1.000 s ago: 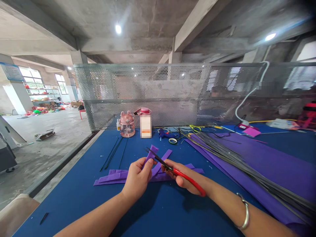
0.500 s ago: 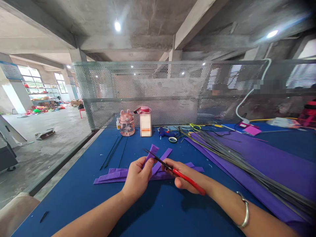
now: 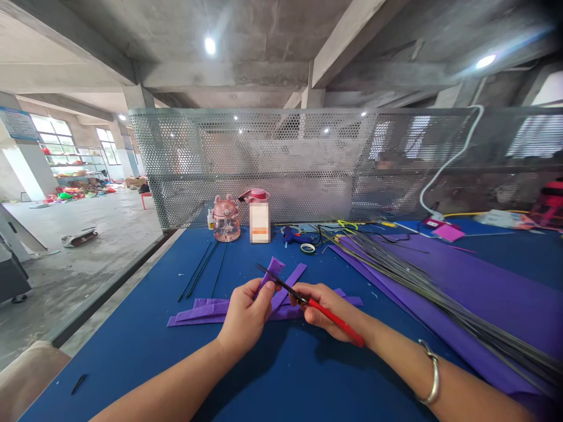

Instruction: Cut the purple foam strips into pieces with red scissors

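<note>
Pinched between the thumb and fingers of my left hand [image 3: 247,313] is a short purple strip [image 3: 273,269], its free end pointing up and away. My right hand [image 3: 323,308] grips red-handled scissors [image 3: 336,322], whose dark blades cross the strip just above my left thumb. Below my hands, more purple strips [image 3: 202,312] lie overlapping on the blue table [image 3: 145,351]; one sticks out diagonally between the hands.
Thin dark rods [image 3: 202,269] lie at the left. Behind stand a pink bottle [image 3: 226,220] and a pink-lidded container [image 3: 259,223], beside a blue glue gun [image 3: 297,235] and tape roll [image 3: 308,248]. Grey wires [image 3: 422,287] cover purple sheets [image 3: 484,293] at the right.
My right thumb has moved slightly left, closer to the scissor handles. My left hand and the strip have hardly moved.
</note>
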Demonstrator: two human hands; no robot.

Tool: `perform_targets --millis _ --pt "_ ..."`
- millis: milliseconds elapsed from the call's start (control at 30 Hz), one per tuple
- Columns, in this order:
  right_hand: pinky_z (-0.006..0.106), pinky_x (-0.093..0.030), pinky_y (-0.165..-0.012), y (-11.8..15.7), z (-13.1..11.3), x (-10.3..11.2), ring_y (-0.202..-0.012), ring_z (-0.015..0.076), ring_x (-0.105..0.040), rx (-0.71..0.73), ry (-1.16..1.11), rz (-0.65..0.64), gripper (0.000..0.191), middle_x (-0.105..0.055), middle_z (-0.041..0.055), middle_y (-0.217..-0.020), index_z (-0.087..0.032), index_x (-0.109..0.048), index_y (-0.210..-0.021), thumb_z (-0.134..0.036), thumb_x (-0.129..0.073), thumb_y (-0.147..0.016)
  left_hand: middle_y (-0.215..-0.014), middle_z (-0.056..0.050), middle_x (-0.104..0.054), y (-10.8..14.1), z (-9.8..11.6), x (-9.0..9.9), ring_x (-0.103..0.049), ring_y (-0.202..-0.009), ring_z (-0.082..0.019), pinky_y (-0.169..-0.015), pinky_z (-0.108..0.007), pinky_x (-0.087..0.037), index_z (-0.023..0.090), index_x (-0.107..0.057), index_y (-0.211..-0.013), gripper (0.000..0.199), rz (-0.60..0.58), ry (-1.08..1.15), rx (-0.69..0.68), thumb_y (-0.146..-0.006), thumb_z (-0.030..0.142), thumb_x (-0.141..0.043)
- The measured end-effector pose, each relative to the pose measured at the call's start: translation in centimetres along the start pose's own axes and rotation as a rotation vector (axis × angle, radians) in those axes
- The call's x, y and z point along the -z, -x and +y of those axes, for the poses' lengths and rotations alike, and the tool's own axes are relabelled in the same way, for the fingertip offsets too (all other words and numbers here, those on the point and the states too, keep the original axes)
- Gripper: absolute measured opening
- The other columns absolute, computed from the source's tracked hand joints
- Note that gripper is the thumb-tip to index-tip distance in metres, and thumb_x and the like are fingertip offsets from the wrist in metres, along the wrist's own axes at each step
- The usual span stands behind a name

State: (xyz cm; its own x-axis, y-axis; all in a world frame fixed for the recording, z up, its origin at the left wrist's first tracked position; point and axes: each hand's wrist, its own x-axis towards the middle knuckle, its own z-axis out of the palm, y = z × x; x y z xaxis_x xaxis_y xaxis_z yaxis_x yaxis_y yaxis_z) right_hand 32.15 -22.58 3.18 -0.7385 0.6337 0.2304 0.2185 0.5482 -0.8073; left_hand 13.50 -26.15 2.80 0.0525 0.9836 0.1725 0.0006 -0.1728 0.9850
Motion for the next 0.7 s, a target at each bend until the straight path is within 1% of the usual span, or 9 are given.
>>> perform_targets --millis 67,200,367,433,500,600,700 --pt "0.022 -0.022 -0.049 0.02 0.07 0.14 -0.056 0.0095 -0.024 -0.005 0.016 -0.008 0.063 -0.032 -0.0045 -0.064 -0.015 -0.049 -0.087 -0.077 -0.038 -0.075 -0.042 0.008 -0.033 -0.02 0.00 0.00 -0.027 -0.041 -0.006 -0.040 -0.019 -0.020 0.011 -0.062 -0.082 0.044 0.002 0.004 0.006 -0.078 0.054 -0.052" --pt "0.022 -0.025 -0.051 0.04 0.44 0.38 -0.058 0.0100 -0.027 0.003 0.055 -0.017 0.057 -0.035 -0.0033 -0.066 -0.015 -0.050 -0.087 -0.070 -0.039 -0.080 -0.042 0.009 -0.032 -0.10 -0.20 0.09 -0.027 -0.040 -0.006 -0.040 -0.019 -0.020 0.012 -0.060 -0.081 0.042 0.000 0.018 0.016 -0.079 0.052 -0.051" --pt "0.022 -0.027 -0.053 0.02 0.83 0.45 -0.060 0.0104 -0.029 0.002 0.062 -0.020 0.054 -0.038 -0.0020 -0.069 -0.015 -0.050 -0.087 -0.067 -0.040 -0.082 -0.042 0.008 -0.035 -0.04 -0.44 0.14 -0.028 -0.041 -0.006 -0.040 -0.018 -0.022 0.013 -0.057 -0.077 0.037 0.013 0.021 0.012 -0.080 0.050 -0.050" --pt "0.022 -0.026 -0.052 0.06 0.87 0.51 -0.059 0.0102 -0.028 -0.007 0.033 -0.038 0.057 -0.037 -0.0021 -0.070 -0.015 -0.049 -0.090 -0.070 -0.040 -0.080 -0.042 0.008 -0.034 -0.04 -0.45 0.08 -0.028 -0.041 -0.005 -0.040 -0.018 -0.021 0.014 -0.056 -0.075 0.037 0.024 0.015 0.013 -0.080 0.050 -0.051" --pt "0.022 -0.028 -0.051 0.14 0.83 0.62 -0.060 0.0104 -0.028 -0.011 -0.008 -0.063 0.065 -0.038 -0.0017 -0.072 -0.016 -0.049 -0.094 -0.077 -0.041 -0.073 -0.042 0.008 -0.033 -0.08 -0.46 0.03 -0.027 -0.041 -0.006 -0.040 -0.018 -0.021 0.014 -0.056 -0.075 0.038 0.030 0.018 0.011 -0.079 0.051 -0.051" --pt "0.023 -0.034 -0.054 0.30 0.68 0.79 -0.063 0.0122 -0.033 -0.010 -0.040 -0.081 0.076 -0.041 0.0005 -0.077 -0.017 -0.049 -0.101 -0.083 -0.041 -0.064 -0.043 0.009 -0.032 -0.20 -0.52 0.00 -0.026 -0.041 -0.006 -0.040 -0.018 -0.020 0.014 -0.057 -0.077 0.039 0.042 0.024 -0.002 -0.080 0.052 -0.050" --pt "0.025 -0.039 -0.059 0.42 0.62 0.82 -0.068 0.0142 -0.038 -0.009 -0.046 -0.087 0.078 -0.044 0.0023 -0.080 -0.018 -0.050 -0.105 -0.084 -0.040 -0.064 -0.043 0.009 -0.032 -0.24 -0.61 0.05 -0.026 -0.041 -0.006 -0.040 -0.018 -0.020 0.013 -0.057 -0.080 0.040 0.051 0.024 -0.009 -0.080 0.052 -0.049"
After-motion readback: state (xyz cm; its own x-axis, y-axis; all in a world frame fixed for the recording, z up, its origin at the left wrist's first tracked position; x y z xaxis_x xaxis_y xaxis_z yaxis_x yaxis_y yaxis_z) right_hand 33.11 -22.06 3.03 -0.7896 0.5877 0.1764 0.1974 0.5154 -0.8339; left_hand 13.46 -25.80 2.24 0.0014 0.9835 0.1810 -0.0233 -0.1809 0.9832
